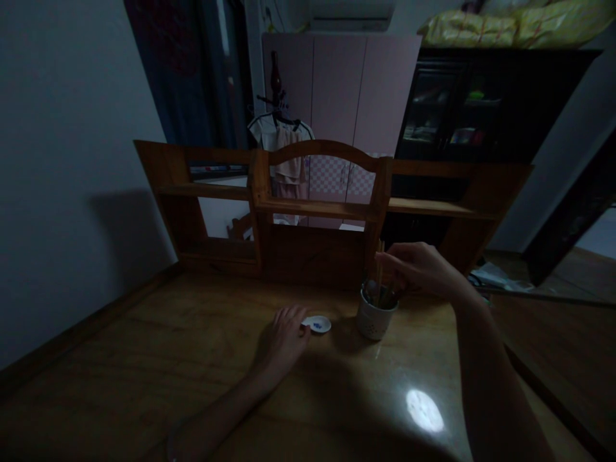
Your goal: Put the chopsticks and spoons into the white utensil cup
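Observation:
A white ceramic spoon (319, 325) with a blue pattern lies on the wooden table, its bowl pointing right. My left hand (287, 330) rests on the tabletop, closed at the spoon's handle end between thumb and forefinger; the fingers hide most of the handle. To the right stands a light-coloured utensil holder (375, 322) with small holes in its side and several utensils in it. Above it my right hand (419, 268) pinches thin chopsticks (379, 282), whose lower ends are still inside the holder. How many chopsticks are in the pinch is hard to make out.
A wooden shelf unit (317, 208) runs along the table's back edge, behind the holder. A white wall (72, 192) borders the table on the left. Light reflects brightly off the glossy tabletop (356, 398) at front right. Wardrobes and hanging clothes stand beyond.

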The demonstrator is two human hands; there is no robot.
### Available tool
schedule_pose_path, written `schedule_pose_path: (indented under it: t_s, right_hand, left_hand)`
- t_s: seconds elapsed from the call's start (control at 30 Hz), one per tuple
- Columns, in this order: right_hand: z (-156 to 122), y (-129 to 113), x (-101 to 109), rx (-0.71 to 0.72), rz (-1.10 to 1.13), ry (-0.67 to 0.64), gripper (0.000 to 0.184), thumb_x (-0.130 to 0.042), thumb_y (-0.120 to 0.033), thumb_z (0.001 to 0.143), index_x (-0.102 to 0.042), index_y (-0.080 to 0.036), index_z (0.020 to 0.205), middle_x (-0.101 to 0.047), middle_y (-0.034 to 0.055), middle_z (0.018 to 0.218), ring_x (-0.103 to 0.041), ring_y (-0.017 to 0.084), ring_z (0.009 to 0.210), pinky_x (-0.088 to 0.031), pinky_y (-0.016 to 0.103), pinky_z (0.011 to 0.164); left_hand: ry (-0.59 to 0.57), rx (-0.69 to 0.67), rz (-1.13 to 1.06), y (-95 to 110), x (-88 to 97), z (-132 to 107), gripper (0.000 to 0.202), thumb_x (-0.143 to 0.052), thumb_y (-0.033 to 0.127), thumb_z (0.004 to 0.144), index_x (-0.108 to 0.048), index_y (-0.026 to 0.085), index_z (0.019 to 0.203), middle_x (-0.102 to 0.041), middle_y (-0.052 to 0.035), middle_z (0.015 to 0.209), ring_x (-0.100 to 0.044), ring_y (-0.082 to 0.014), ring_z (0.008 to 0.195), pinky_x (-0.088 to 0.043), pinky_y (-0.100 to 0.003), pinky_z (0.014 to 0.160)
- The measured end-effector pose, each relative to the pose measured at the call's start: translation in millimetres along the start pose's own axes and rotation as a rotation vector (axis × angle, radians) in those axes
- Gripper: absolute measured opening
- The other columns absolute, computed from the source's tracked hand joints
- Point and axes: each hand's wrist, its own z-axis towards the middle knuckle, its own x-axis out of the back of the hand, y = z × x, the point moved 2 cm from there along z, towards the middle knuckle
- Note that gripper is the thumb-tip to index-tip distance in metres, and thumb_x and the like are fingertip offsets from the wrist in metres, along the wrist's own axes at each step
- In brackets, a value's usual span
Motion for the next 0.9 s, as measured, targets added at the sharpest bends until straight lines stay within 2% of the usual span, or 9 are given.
schedule_pose_path:
  t_s: [0.1, 0.17, 0.33, 0.5, 0.63, 0.77, 0.9]
  right_hand:
    - [-2, -2, 6, 0.024, -0.006, 0.083, 0.051, -0.048, -0.062, 0.089, -0.059, -0.016, 0.069, -0.061, 0.0030, 0.056, -0.057, 0.014, 0.049, -0.038, 0.020, 0.044]
    - [-3, -4, 9, 0.029, -0.007, 0.132, 0.050, -0.049, -0.061, 0.090, -0.059, -0.016, 0.070, -0.060, 0.0028, 0.055, -0.056, 0.014, 0.049, -0.037, 0.020, 0.044]
    - [-6, -12, 13, 0.032, 0.014, 0.218, 0.047, -0.050, -0.057, 0.090, -0.059, -0.016, 0.068, -0.058, 0.0020, 0.052, -0.054, 0.013, 0.047, -0.035, 0.021, 0.042]
    - [-10, -25, 14, 0.047, 0.058, 0.273, 0.044, -0.051, -0.055, 0.091, -0.061, -0.017, 0.072, -0.057, 0.0019, 0.053, -0.054, 0.013, 0.047, -0.037, 0.021, 0.042]
    - [-15, -35, 14, 0.083, 0.080, 0.295, 0.042, -0.052, -0.055, 0.091, -0.061, -0.017, 0.074, -0.057, 0.0020, 0.054, -0.053, 0.013, 0.047, -0.037, 0.021, 0.043]
    - [-19, -45, 14, 0.110, 0.093, 0.287, 0.041, -0.053, -0.053, 0.091, -0.061, -0.018, 0.073, -0.056, 0.0019, 0.053, -0.052, 0.012, 0.047, -0.036, 0.020, 0.043]
    - [-25, -58, 11, 0.130, 0.136, 0.235, 0.038, -0.053, -0.051, 0.092, -0.061, -0.018, 0.075, -0.056, 0.0010, 0.054, -0.051, 0.011, 0.047, -0.036, 0.019, 0.042]
  left_hand:
    - [-0.034, 0.034, 0.014, 3, 0.0, -3, 0.028, -0.057, 0.018, 0.082, -0.062, 0.025, 0.108, -0.064, -0.0045, 0.108, -0.053, -0.0239, 0.105, -0.037, -0.041, 0.097]
    - [-0.055, 0.071, 0.010, 3, -2.1, -3, 0.028, -0.059, 0.018, 0.080, -0.063, 0.025, 0.107, -0.064, -0.0043, 0.106, -0.054, -0.0244, 0.103, -0.038, -0.039, 0.094]
    - [-0.122, 0.137, -0.045, -7, -11.0, -5, 0.038, -0.058, 0.010, 0.074, -0.063, 0.025, 0.108, -0.063, -0.0050, 0.107, -0.056, -0.0223, 0.103, -0.042, -0.033, 0.089]
    - [-0.139, 0.120, -0.203, -14, -16.8, -8, 0.036, -0.054, 0.011, 0.079, -0.063, 0.025, 0.111, -0.061, -0.0050, 0.111, -0.059, -0.0195, 0.100, -0.045, -0.031, 0.089]
    - [-0.142, 0.115, -0.320, -15, -20.7, -6, 0.026, -0.052, 0.015, 0.083, -0.065, 0.022, 0.105, -0.062, -0.0057, 0.109, -0.059, -0.0194, 0.102, -0.044, -0.031, 0.092]
    - [-0.098, 0.127, -0.400, -12, -19.1, -3, 0.021, -0.049, 0.021, 0.089, -0.066, 0.020, 0.100, -0.063, -0.0060, 0.105, -0.059, -0.0195, 0.102, -0.045, -0.033, 0.094]
    - [-0.064, 0.070, -0.461, 2, -8.7, 2, 0.020, -0.048, 0.023, 0.091, -0.067, 0.020, 0.098, -0.063, -0.0057, 0.103, -0.060, -0.0193, 0.101, -0.047, -0.034, 0.093]
